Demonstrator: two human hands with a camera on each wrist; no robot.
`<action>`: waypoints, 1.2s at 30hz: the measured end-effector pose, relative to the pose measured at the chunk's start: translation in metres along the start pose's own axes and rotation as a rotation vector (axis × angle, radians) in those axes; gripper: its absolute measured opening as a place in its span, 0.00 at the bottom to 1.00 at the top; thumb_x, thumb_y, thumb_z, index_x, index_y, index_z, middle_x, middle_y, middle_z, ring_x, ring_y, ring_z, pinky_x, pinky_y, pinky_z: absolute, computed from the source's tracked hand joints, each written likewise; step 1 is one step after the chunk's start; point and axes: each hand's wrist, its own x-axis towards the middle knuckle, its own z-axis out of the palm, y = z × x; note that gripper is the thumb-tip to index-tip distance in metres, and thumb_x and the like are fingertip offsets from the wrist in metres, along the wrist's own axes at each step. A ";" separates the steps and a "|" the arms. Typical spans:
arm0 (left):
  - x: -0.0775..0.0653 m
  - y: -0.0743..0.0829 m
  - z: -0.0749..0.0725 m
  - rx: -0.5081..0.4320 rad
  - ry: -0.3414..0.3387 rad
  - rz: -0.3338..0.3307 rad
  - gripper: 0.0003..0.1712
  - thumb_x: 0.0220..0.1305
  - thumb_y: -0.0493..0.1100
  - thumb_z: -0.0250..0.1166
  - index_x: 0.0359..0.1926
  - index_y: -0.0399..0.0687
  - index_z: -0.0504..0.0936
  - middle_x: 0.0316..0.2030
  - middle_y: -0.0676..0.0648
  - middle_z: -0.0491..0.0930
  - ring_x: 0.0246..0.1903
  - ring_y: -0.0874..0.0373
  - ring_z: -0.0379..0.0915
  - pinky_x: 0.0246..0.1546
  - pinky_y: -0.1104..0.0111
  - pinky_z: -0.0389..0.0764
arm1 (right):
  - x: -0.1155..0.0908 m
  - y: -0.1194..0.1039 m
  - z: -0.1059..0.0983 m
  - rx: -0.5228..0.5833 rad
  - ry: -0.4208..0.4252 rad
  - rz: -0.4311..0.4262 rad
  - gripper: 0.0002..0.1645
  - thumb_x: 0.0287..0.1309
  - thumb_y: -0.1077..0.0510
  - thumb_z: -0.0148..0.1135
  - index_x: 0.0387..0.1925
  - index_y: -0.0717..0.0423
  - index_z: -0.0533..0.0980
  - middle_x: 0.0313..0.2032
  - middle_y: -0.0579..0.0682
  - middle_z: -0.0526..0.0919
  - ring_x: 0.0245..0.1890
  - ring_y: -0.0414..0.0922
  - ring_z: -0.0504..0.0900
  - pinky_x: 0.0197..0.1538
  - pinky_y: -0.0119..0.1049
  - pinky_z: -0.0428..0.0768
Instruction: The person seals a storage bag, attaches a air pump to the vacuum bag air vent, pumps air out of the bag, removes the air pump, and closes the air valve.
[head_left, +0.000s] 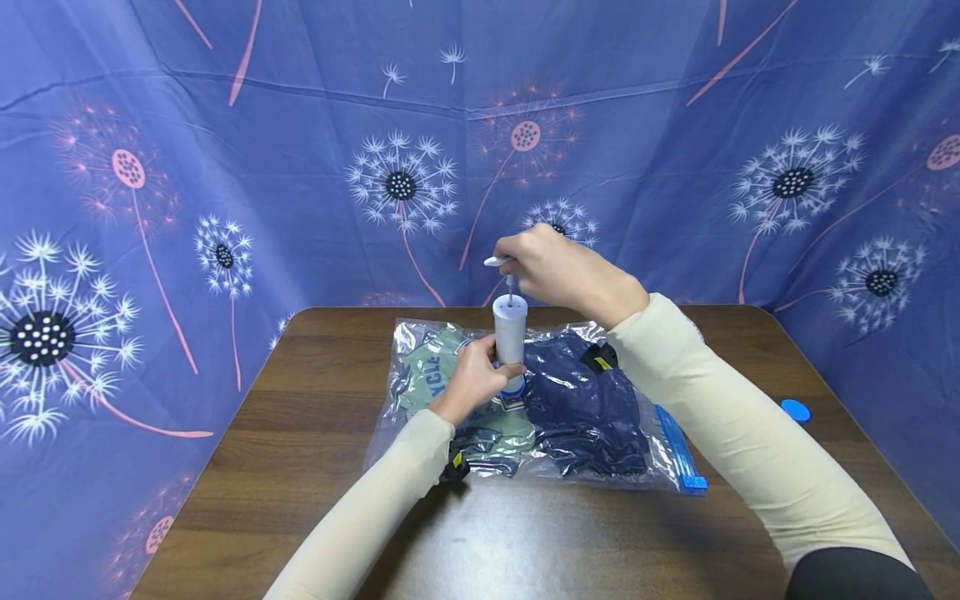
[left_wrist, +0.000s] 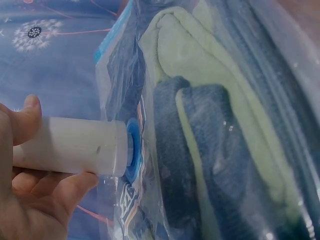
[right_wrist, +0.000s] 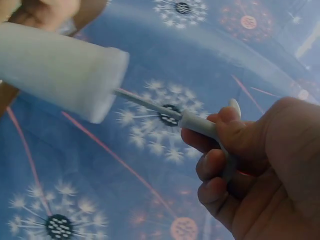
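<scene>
A white hand pump (head_left: 511, 329) stands upright on the blue valve (left_wrist: 134, 150) of a clear vacuum storage bag (head_left: 592, 479). My left hand (head_left: 477, 375) grips the pump's barrel low down, thumb on one side and fingers on the other. Above it, my right hand (head_left: 551, 271) holds the white pump handle (right_wrist: 200, 125), fingers curled round it. A length of thin rod (right_wrist: 147, 104) shows between handle and barrel. Inside the bag lie folded clothes: a light green garment (head_left: 431, 362) with lettering on the left and a dark navy garment (head_left: 573, 400) on the right.
A blue zip strip with a slider (head_left: 692, 482) runs along the bag's right edge. To the right, a round blue cap (head_left: 796, 410) lies on the brown wooden table (head_left: 300, 400). A blue dandelion-print cloth (head_left: 300, 167) hangs behind and beside the table.
</scene>
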 end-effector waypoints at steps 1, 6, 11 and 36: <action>0.000 0.000 0.000 0.000 -0.001 -0.003 0.25 0.56 0.44 0.79 0.52 0.40 0.83 0.44 0.42 0.89 0.41 0.53 0.86 0.43 0.62 0.86 | 0.001 -0.001 -0.004 0.001 0.020 -0.014 0.12 0.63 0.75 0.59 0.44 0.68 0.83 0.40 0.60 0.89 0.38 0.51 0.90 0.40 0.40 0.88; -0.001 0.001 0.001 -0.012 -0.005 -0.015 0.25 0.57 0.44 0.79 0.53 0.40 0.83 0.45 0.41 0.89 0.42 0.51 0.86 0.44 0.61 0.86 | 0.006 -0.005 -0.023 -0.016 0.129 -0.096 0.12 0.65 0.75 0.58 0.45 0.70 0.83 0.42 0.61 0.90 0.40 0.53 0.90 0.43 0.43 0.88; -0.001 0.000 0.003 -0.029 -0.014 -0.024 0.25 0.57 0.43 0.79 0.53 0.40 0.82 0.45 0.41 0.88 0.42 0.51 0.86 0.44 0.61 0.86 | 0.007 -0.006 -0.039 -0.050 0.220 -0.142 0.10 0.66 0.75 0.58 0.44 0.70 0.83 0.37 0.62 0.88 0.37 0.54 0.89 0.43 0.45 0.88; 0.001 -0.001 0.002 -0.012 0.005 0.004 0.24 0.56 0.42 0.79 0.52 0.40 0.83 0.44 0.42 0.89 0.42 0.53 0.86 0.44 0.60 0.86 | -0.002 0.000 0.000 -0.021 0.006 0.000 0.08 0.66 0.69 0.63 0.44 0.67 0.83 0.38 0.60 0.89 0.33 0.50 0.89 0.37 0.41 0.87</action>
